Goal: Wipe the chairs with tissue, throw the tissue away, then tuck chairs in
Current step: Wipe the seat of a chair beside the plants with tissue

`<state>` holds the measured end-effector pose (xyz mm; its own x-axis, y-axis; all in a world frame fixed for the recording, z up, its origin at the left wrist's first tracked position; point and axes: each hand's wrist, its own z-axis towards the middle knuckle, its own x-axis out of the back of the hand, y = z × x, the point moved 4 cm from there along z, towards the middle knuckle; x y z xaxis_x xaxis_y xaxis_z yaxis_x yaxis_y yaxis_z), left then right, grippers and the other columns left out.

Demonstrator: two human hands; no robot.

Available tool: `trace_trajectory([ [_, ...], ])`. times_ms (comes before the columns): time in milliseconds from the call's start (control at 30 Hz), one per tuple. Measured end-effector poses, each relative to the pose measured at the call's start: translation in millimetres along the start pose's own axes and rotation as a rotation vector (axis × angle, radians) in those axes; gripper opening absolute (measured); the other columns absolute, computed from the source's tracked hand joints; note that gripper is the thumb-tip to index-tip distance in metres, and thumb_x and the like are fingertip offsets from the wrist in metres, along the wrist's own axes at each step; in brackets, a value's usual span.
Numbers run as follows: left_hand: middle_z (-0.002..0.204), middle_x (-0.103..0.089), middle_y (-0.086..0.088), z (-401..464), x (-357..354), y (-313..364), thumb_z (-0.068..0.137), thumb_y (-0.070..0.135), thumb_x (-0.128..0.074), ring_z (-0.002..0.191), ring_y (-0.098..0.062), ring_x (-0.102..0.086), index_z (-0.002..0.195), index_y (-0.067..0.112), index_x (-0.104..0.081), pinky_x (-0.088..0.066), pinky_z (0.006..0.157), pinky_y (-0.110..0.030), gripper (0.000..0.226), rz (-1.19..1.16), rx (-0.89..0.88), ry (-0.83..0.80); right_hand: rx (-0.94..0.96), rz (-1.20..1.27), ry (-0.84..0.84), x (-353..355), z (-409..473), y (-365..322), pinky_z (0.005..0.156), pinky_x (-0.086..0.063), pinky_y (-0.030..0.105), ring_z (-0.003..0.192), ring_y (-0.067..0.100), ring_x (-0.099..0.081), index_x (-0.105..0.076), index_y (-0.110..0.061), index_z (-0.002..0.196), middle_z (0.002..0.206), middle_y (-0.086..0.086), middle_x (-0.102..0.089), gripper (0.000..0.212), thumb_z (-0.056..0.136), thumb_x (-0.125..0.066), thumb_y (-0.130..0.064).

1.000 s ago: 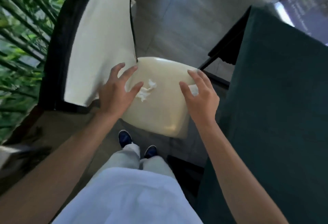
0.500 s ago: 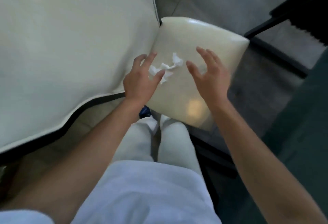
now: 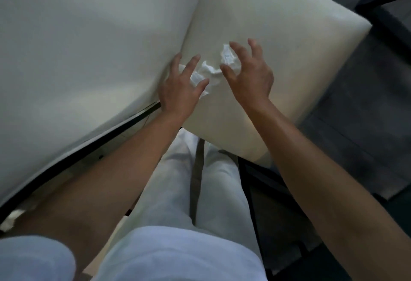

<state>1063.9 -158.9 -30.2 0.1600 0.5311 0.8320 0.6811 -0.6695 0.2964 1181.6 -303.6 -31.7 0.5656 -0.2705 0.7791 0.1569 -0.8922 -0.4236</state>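
While the tissue (image 3: 209, 73) lies crumpled on the chair seat (image 3: 278, 36), I judge the wiping under way, with binning and tucking in left. It sits between my hands: my left hand (image 3: 180, 89) spread-fingered on its near end, my right hand (image 3: 249, 73) clawed apart over its far end.

This looks like a dining area, perhaps in a restaurant or a home. Under the left hand (image 3: 180, 89) and right hand (image 3: 251, 76) is a glossy cream upholstered chair seat (image 3: 278, 42) on a black frame (image 3: 382, 13); its padded backrest (image 3: 89, 42) rises just left of the left hand, with grey floor tiles (image 3: 355, 113) beyond the right hand.
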Motion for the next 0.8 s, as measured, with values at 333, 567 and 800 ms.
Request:
trace_trajectory([
  [333, 0.146, -0.041, -0.006, 11, -25, -4, 0.084, 0.06, -0.072, 0.123, -0.019, -0.054, 0.154, 0.033, -0.04, -0.042, 0.089, -0.025, 0.081, -0.041, 0.162, -0.039, 0.028, -0.069, -0.052, -30, 6, 4, 0.08, -0.051, 0.037, 0.113, 0.029, -0.063, -0.044, -0.041, 0.149, 0.155, 0.004, -0.039, 0.066, 0.089, -0.069, -0.046],
  [567, 0.132, -0.045, -0.008, 15, -36, -6, 0.081, 0.047, -0.08, 0.102, -0.018, -0.058, 0.15, 0.03, -0.042, -0.046, 0.079, -0.028, 0.08, -0.099, 0.199, -0.084, 0.144, -0.153, -0.11, -49, 9, -5, 0.075, -0.05, 0.039, 0.115, 0.031, -0.058, -0.051, -0.034, 0.143, 0.159, 0.008, -0.035, 0.057, 0.088, -0.065, -0.038],
  [800, 0.122, -0.05, -0.011, 15, -45, -11, 0.085, 0.021, -0.075, 0.099, -0.027, -0.06, 0.134, 0.023, -0.057, -0.054, 0.087, -0.039, 0.052, -0.208, 0.165, -0.073, 0.119, -0.117, -0.03, -44, 31, -2, 0.067, -0.038, 0.034, 0.103, 0.032, -0.059, -0.066, -0.019, 0.108, 0.129, 0.01, -0.054, 0.019, 0.091, -0.061, -0.027],
])
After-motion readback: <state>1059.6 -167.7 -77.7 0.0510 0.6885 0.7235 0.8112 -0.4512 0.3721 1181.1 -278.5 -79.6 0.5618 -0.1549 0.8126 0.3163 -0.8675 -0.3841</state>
